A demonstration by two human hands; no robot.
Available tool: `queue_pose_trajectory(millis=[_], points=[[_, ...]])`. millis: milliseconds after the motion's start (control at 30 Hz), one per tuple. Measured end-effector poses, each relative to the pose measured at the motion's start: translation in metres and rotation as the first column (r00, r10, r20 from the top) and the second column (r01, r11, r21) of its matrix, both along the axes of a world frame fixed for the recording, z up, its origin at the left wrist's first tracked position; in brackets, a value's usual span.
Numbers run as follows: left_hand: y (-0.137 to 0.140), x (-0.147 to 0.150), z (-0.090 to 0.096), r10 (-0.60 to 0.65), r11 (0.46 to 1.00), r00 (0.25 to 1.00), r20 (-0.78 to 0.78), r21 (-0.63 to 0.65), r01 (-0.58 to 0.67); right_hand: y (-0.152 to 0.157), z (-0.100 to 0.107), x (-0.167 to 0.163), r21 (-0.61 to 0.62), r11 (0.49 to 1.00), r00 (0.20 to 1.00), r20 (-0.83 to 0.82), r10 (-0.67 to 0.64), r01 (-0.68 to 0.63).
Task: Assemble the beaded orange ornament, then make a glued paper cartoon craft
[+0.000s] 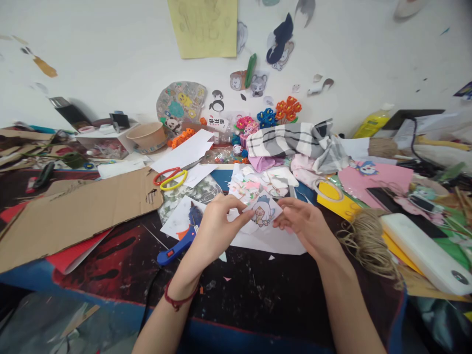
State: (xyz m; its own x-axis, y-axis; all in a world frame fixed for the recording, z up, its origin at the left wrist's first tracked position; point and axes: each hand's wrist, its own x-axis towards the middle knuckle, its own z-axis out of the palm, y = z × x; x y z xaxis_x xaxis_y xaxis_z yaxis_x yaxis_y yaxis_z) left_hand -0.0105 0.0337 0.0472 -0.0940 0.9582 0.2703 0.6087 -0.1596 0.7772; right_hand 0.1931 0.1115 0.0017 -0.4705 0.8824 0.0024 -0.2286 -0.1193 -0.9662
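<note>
A small white paper cutout, printed with a cartoon figure in a blue hat, is held up over the middle of the table. My left hand pinches its left corner between thumb and index finger. At the right corner, the fingers of my right hand close on the edge, with the thumb partly hidden. White sheets and paper scraps lie behind and beneath the cutout. Beside my left wrist rests a blue glue gun, its nozzle pointing away from me.
Scissors with red and yellow handles lie on papers at left, near a large cardboard piece. To the right are a twine bundle, a tape roll and a white power bank. Plaid cloth is heaped at the back.
</note>
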Motion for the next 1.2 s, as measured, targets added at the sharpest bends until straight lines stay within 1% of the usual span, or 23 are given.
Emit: queue_pose_trajectory(millis=[100, 167, 233, 300, 400, 467, 600, 833, 933, 1033, 1200], points=[[0.000, 0.000, -0.003, 0.007, 1.000, 1.000, -0.028, 0.001, -0.007, -0.001, -0.001, -0.003, 0.098, 0.995, 0.994, 0.106, -0.017, 0.007], [0.001, 0.001, -0.005, 0.031, 0.999, 0.997, -0.073, 0.018, -0.030, -0.002, -0.001, -0.004, 0.155, 0.988, 0.986, 0.162, -0.037, 0.012], [0.002, 0.003, -0.006, 0.076, 0.996, 0.989, -0.123, 0.057, -0.069, -0.002, 0.000, -0.004, 0.193, 0.981, 0.982, 0.182, -0.043, 0.007], [0.004, 0.006, -0.006, 0.089, 0.993, 0.988, -0.125, 0.091, -0.078, -0.002, 0.000, -0.003, 0.213, 0.977, 0.981, 0.194, -0.024, -0.018], [0.008, 0.010, -0.005, 0.052, 0.994, 0.997, -0.048, 0.095, -0.048, -0.001, -0.001, -0.002, 0.227, 0.971, 0.974, 0.225, 0.021, -0.073], [0.011, 0.013, -0.006, 0.058, 0.994, 0.998, -0.026, 0.089, -0.056, -0.002, -0.002, -0.001, 0.227, 0.970, 0.971, 0.237, 0.032, -0.087], [0.012, 0.015, -0.007, 0.058, 0.995, 0.998, -0.027, 0.078, -0.056, -0.003, -0.002, -0.002, 0.216, 0.973, 0.973, 0.231, 0.025, -0.077], [0.010, 0.010, -0.009, -0.002, 1.000, 0.999, -0.035, -0.016, 0.002, -0.003, -0.004, -0.002, 0.219, 0.974, 0.981, 0.193, 0.006, -0.049], [0.010, 0.008, -0.010, 0.007, 0.999, 0.998, -0.057, -0.041, -0.009, -0.003, -0.007, -0.002, 0.232, 0.971, 0.980, 0.200, 0.009, -0.057], [0.010, 0.008, -0.010, 0.027, 1.000, 0.997, -0.076, -0.014, -0.028, -0.003, -0.009, -0.002, 0.239, 0.969, 0.978, 0.206, 0.009, -0.059], [0.011, 0.007, -0.011, 0.033, 0.999, 0.998, -0.058, 0.037, -0.031, -0.004, -0.010, -0.001, 0.237, 0.969, 0.978, 0.210, 0.015, -0.066]])
